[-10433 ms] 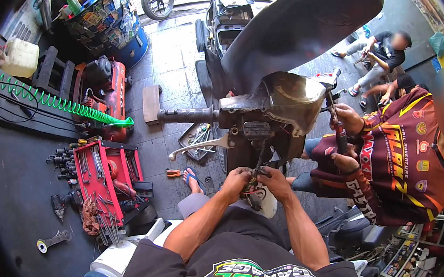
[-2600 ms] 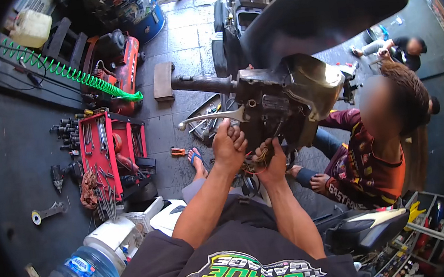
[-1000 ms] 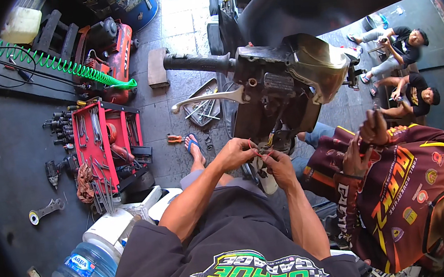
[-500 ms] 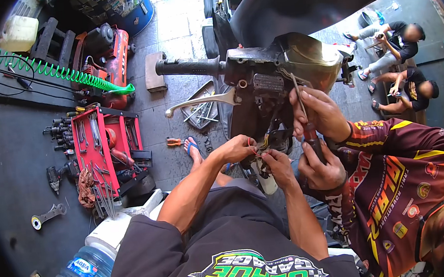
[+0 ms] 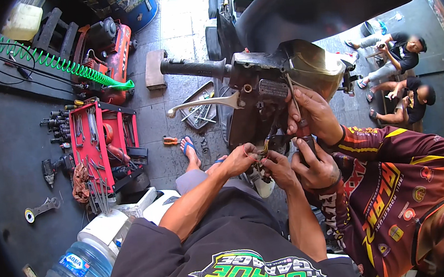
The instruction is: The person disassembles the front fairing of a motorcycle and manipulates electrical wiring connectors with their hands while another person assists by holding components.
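A scooter (image 5: 257, 63) fills the centre, front end towards the wearer (image 5: 208, 220), with a long black panel (image 5: 327, 11) slanting up beyond it. On the right, a co-worker in a maroon jersey (image 5: 396, 175) leans in close. At left a red tool cart (image 5: 109, 173) stands on the floor, wrenches ranged side by side on it, apparently so each can be picked out easily. The scooter's handlebar (image 5: 194, 69) juts left above a metal tray (image 5: 194, 125), where long loose tools are gathered, probably to stop them scattering. Below the handlebar, the wearer's left hand (image 5: 240, 159) and right hand (image 5: 281, 168) come together, almost touching. Just beside them the co-worker holds a screwdriver (image 5: 303, 130) shaft upward; whether its tip touches anything is unclear. Orange-handled pliers (image 5: 170, 140) lie on the floor near a sandalled foot (image 5: 190, 152). Thinnest of all are the wires (image 5: 266, 146), hanging under the handlebar into the wearer's hands. Fingers of both hands pinch them from opposite sides, seemingly to keep the strands steady and in sight; which strand each holds cannot be told
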Demonstrator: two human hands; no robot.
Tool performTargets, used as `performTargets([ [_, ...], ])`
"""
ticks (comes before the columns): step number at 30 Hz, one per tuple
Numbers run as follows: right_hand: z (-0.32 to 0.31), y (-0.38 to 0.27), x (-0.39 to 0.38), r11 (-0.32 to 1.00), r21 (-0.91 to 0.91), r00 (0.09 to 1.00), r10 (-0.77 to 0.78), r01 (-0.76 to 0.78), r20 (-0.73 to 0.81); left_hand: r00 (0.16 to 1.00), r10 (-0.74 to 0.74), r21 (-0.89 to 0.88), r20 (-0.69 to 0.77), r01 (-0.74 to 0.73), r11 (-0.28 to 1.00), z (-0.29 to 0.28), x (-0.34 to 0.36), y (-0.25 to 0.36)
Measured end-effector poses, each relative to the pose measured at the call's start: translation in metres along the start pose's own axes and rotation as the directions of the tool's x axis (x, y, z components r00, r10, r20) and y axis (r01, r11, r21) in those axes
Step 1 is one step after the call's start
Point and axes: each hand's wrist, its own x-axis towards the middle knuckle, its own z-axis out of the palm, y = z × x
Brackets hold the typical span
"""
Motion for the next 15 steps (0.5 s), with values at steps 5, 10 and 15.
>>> performTargets([
  [5,0.007,-0.006,-0.007,0.998,-0.02,0.997,0.064,-0.063,0.046,0.998,0.065,-0.284,0.007,-0.061,0.957,0.005,-0.019,-0.012],
  [10,0.011,-0.017,-0.008,0.989,0.034,0.984,0.137,-0.142,0.11,1.0,-0.01,-0.284,0.011,0.013,0.959,0.0,-0.017,-0.003],
  [15,0.016,-0.015,-0.007,0.995,-0.003,0.995,0.096,-0.096,-0.02,0.996,-0.088,-0.161,-0.031,0.082,0.984,-0.003,-0.015,0.011],
])
